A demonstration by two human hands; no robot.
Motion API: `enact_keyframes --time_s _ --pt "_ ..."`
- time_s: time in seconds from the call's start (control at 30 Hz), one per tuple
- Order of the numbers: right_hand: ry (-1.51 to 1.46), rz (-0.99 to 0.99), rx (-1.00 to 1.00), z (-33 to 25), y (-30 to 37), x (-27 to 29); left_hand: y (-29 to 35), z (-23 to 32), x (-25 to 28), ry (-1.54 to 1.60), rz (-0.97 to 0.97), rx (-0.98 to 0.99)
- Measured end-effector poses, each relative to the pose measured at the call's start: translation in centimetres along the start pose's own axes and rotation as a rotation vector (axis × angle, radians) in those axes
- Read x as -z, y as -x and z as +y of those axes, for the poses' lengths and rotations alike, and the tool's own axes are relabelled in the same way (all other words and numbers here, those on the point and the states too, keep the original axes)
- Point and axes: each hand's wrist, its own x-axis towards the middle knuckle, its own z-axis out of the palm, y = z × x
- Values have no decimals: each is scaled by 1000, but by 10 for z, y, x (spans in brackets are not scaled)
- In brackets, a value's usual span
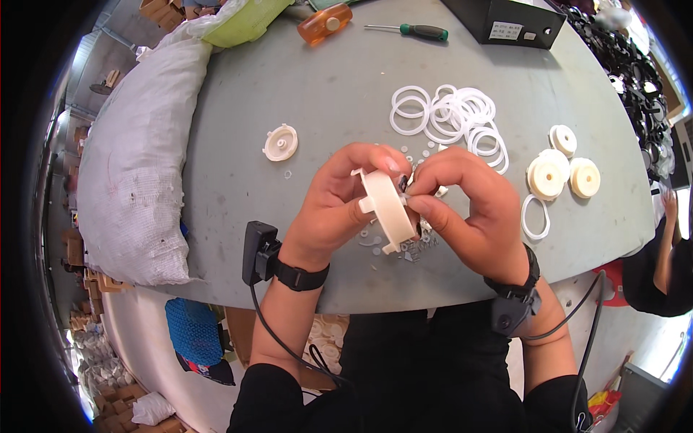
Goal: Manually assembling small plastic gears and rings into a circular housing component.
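Observation:
Near the table's front edge, my left hand (325, 198) is closed on a cream round plastic cap (388, 207) with small tabs on its rim. The cap stands on edge, tilted, with its side wall toward me. Thumb and forefinger of my right hand (476, 206) pinch together at the cap's right face. What they hold is small and mostly hidden; a bit of something pale and a dark piece show between the hands. Below and behind the hands lie small loose parts (410, 252), including pale discs and metal bits, partly covered by my fingers.
Several white rings (462, 115) lie piled beyond my hands. Cream round caps (547, 175) sit at right beside a single ring (535, 216). Another cap (280, 143) lies at left. Farther back are a screwdriver (419, 32), an orange bottle (325, 24) and a black box (505, 23). A white sack (141, 159) borders the left.

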Motion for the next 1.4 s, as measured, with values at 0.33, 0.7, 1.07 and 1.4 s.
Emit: enact_keyframes --time_s 0.33,0.7,1.07,1.4 --pt "336 65 455 2 -2 -5 0 8 -6 -115 -32 -69" --pt "347 88 402 8 1 -8 2 5 -2 -43 21 -98" --pt "156 -1 235 5 1 -4 3 8 -1 -40 20 -53" --pt "106 264 -147 17 8 -3 46 57 54 -1116 794 309"
